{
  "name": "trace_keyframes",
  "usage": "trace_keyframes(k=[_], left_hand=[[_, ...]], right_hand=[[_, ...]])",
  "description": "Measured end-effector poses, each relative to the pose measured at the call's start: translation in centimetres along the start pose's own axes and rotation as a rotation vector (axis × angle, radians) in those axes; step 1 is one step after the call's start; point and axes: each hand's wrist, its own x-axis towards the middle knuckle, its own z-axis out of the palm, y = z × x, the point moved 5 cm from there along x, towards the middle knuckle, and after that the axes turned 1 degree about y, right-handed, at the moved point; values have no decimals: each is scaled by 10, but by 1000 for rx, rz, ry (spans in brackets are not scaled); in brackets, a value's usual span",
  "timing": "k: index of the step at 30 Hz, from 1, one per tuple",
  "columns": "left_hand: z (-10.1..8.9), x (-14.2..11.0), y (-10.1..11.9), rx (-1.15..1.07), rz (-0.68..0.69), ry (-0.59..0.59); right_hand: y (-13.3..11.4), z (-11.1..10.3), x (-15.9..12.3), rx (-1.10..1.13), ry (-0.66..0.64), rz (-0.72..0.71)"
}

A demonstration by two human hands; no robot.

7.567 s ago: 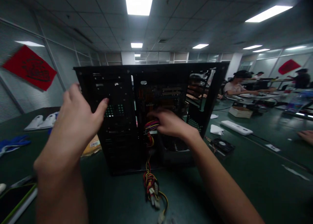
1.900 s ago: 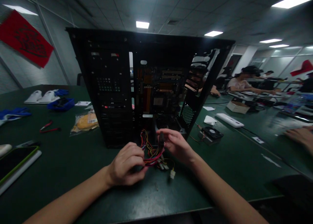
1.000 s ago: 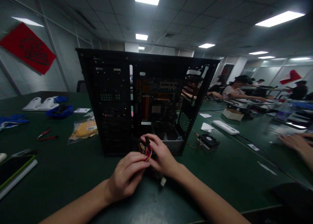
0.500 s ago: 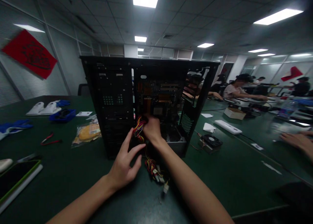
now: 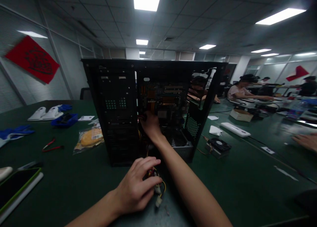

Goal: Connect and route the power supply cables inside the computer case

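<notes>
Both hands are at a black computer case [image 5: 158, 65] that stands upright on a green table [image 5: 237, 187], its open side facing the person. Right hand [image 5: 150, 124] reaches inside, low and left of the circuit board [image 5: 170, 96], near the gap beside the drive bays [image 5: 119, 131]. Its fingertips are lost in shadow next to a dark, reddish stretch of wire [image 5: 142, 117], so whether it grips anything cannot be told. Left hand [image 5: 135, 186] is in front of the case, palm down, thumb and forefinger parted, over a bundle of red and yellow cables [image 5: 150, 172]. These show between the parted fingers; whether the hand touches them is unclear. A white plug [image 5: 158, 201] at the end of the bundle lies just beside the thumb. Inside the case, at the lower right, sits a box with a round fan grille [image 5: 175, 139].

Left of the case lie a clear bag with something yellow [image 5: 91, 137], a blue tray [image 5: 57, 123], a short red cable [image 5: 51, 142] and a phone with a green edge [image 5: 21, 182]. To its right are a small black fan [image 5: 219, 143] and a white power strip [image 5: 235, 129]. At the far right edge, a co-worker's hand [image 5: 306, 141] is over the table.
</notes>
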Motion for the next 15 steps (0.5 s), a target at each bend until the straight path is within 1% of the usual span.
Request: trace_keyframes(k=[7, 11, 15], left_hand=[[1, 1, -6, -6, -10, -19], [2, 3, -4, -12, 14, -54], [4, 3, -2, -25, 28, -82]], right_hand=[[-5, -1, 7, -46, -26, 5], [-3, -5, 11, -64, -68, 45], [-3, -8, 14, -54, -78, 46]])
